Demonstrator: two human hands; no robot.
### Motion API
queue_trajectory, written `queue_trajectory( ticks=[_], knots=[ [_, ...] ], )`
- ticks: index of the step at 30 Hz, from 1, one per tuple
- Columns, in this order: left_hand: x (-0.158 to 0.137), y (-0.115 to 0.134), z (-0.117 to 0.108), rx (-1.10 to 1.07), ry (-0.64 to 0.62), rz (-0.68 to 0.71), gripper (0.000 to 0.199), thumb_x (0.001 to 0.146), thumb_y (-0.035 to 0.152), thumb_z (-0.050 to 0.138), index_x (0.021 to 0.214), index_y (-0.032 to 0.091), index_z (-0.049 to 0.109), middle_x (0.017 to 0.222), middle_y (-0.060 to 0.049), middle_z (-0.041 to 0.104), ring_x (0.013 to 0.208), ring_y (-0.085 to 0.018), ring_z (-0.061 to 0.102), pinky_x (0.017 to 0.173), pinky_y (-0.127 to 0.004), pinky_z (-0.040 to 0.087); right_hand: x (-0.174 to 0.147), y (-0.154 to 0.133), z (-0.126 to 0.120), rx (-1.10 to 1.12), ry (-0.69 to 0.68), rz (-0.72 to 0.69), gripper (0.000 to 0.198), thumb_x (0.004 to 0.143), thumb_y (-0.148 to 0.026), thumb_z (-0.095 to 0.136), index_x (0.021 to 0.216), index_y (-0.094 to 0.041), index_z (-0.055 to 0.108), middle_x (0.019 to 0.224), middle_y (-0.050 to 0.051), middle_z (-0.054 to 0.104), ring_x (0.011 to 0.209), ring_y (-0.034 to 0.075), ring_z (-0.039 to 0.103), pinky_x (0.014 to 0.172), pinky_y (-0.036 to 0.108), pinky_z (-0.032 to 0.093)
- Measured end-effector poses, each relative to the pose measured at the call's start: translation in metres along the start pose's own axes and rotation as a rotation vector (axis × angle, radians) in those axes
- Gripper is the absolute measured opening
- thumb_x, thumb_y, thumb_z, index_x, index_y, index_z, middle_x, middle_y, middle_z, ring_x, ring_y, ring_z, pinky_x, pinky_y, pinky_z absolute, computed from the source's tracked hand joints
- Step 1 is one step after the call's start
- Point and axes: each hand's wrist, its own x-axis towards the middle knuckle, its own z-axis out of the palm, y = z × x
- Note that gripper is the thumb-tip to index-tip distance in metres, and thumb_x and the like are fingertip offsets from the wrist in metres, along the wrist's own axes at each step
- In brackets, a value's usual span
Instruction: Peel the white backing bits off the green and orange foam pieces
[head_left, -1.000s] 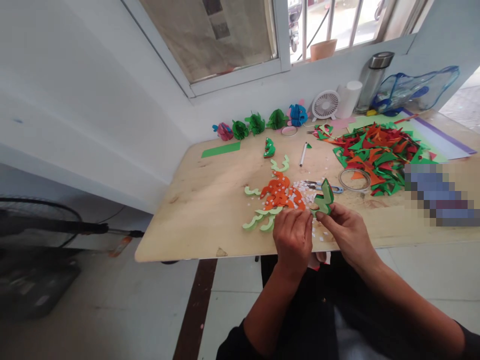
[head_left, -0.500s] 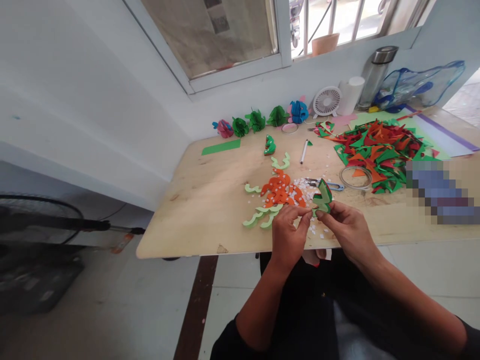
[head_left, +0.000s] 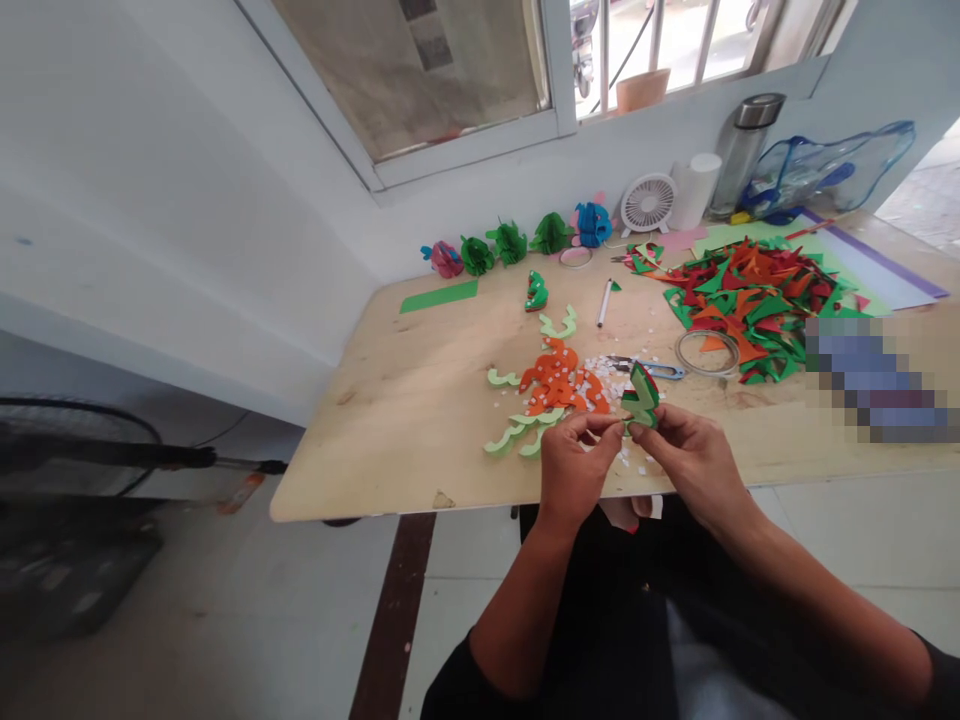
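Note:
My right hand (head_left: 694,452) is closed on a folded piece of layered green and red paper (head_left: 640,400), with its light green face towards me. Thumb and finger of my left hand (head_left: 576,465) are pinched together at the lower left edge of that piece; whatever lies between the fingertips is too small to make out. Just beyond the hands lies a heap of wavy orange paper cutouts (head_left: 553,378) dotted with small white squares. Light green wavy strips (head_left: 517,430) surround the heap. Loose white paper bits (head_left: 600,368) are scattered beside a pair of blue-handled snips (head_left: 664,371).
A big pile of red, orange and green paper scraps (head_left: 757,300) covers the right side, with a tape roll (head_left: 707,353) before it. Folded green paper balls (head_left: 510,242), a small white fan (head_left: 649,205) and a glass bottle (head_left: 739,160) stand along the wall. A pen (head_left: 604,303) lies mid-table.
The view has shifted slightly. Both hands stay together at the paper piece, which has turned a little; my left fingertips remain pinched at its lower edge.

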Motion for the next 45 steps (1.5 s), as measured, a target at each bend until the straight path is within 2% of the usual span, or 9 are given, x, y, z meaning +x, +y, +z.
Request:
queue_trajectory(
  ticks=[5, 13, 20, 27, 32, 36, 40, 45],
  knots=[
    [-0.003, -0.008, 0.002, -0.153, 0.0, -0.059, 0.013, 0.074, 0.027, 0.067, 0.077, 0.016, 0.075, 0.073, -0.004, 0.072, 0.063, -0.014, 0.06, 0.064, -0.026, 0.048, -0.004, -0.002, 0.002, 0.01, -0.025, 0.0, 0.025, 0.072, -0.044, 0.073, 0.074, -0.02, 0.065, 0.053, -0.001, 0.062, 0.041, 0.014, 0.051, 0.04, 0.026, 0.038],
    [-0.004, -0.009, 0.006, -0.257, 0.001, -0.171, 0.013, 0.072, 0.026, 0.068, 0.076, 0.015, 0.075, 0.07, -0.004, 0.072, 0.063, -0.014, 0.061, 0.057, -0.023, 0.046, -0.007, -0.001, 0.001, 0.037, -0.027, 0.017, 0.028, 0.074, -0.048, 0.07, 0.078, -0.02, 0.068, 0.048, -0.002, 0.061, 0.041, 0.016, 0.053, 0.04, 0.027, 0.038],
    [-0.005, -0.007, 0.005, -0.218, 0.005, -0.133, 0.014, 0.07, 0.028, 0.07, 0.075, 0.015, 0.075, 0.068, -0.004, 0.071, 0.062, -0.015, 0.062, 0.057, -0.024, 0.047, -0.007, -0.002, 0.0, 0.026, -0.047, 0.001, 0.029, 0.075, -0.049, 0.069, 0.081, -0.021, 0.07, 0.047, -0.001, 0.061, 0.041, 0.016, 0.054, 0.04, 0.027, 0.038],
    [-0.008, -0.009, 0.005, -0.27, 0.019, -0.187, 0.014, 0.071, 0.027, 0.068, 0.076, 0.016, 0.076, 0.068, -0.004, 0.072, 0.062, -0.014, 0.062, 0.054, -0.022, 0.046, -0.012, 0.001, 0.003, 0.041, -0.036, 0.027, 0.027, 0.077, -0.049, 0.067, 0.082, -0.022, 0.07, 0.045, -0.002, 0.059, 0.042, 0.018, 0.054, 0.041, 0.028, 0.039],
    [-0.006, -0.009, 0.003, -0.283, -0.018, -0.171, 0.017, 0.07, 0.029, 0.071, 0.078, 0.016, 0.075, 0.069, -0.004, 0.071, 0.062, -0.014, 0.061, 0.056, -0.023, 0.047, -0.007, 0.0, 0.002, -0.003, -0.027, 0.009, 0.025, 0.076, -0.045, 0.069, 0.077, -0.02, 0.068, 0.051, -0.001, 0.062, 0.042, 0.015, 0.053, 0.042, 0.027, 0.04],
    [-0.008, -0.006, 0.003, -0.294, 0.034, -0.16, 0.012, 0.07, 0.025, 0.07, 0.076, 0.015, 0.075, 0.068, -0.003, 0.071, 0.062, -0.013, 0.06, 0.056, -0.022, 0.046, -0.006, -0.001, 0.002, -0.028, -0.01, -0.033, 0.024, 0.075, -0.043, 0.07, 0.074, -0.02, 0.067, 0.063, 0.001, 0.066, 0.048, 0.015, 0.055, 0.046, 0.027, 0.043],
    [-0.012, -0.006, 0.003, -0.282, 0.014, -0.121, 0.014, 0.072, 0.027, 0.07, 0.079, 0.016, 0.076, 0.078, -0.005, 0.074, 0.066, -0.013, 0.062, 0.059, -0.023, 0.047, -0.011, -0.001, 0.004, -0.011, -0.004, -0.029, 0.025, 0.077, -0.045, 0.068, 0.073, -0.02, 0.067, 0.055, 0.0, 0.063, 0.044, 0.015, 0.054, 0.044, 0.027, 0.041],
    [-0.01, -0.008, 0.002, -0.31, 0.001, -0.176, 0.016, 0.069, 0.028, 0.072, 0.078, 0.015, 0.076, 0.07, -0.004, 0.072, 0.061, -0.013, 0.06, 0.055, -0.022, 0.046, -0.011, 0.001, 0.004, 0.013, -0.018, -0.019, 0.028, 0.078, -0.048, 0.067, 0.078, -0.02, 0.069, 0.048, -0.001, 0.06, 0.043, 0.016, 0.054, 0.042, 0.027, 0.04]
  ],
)
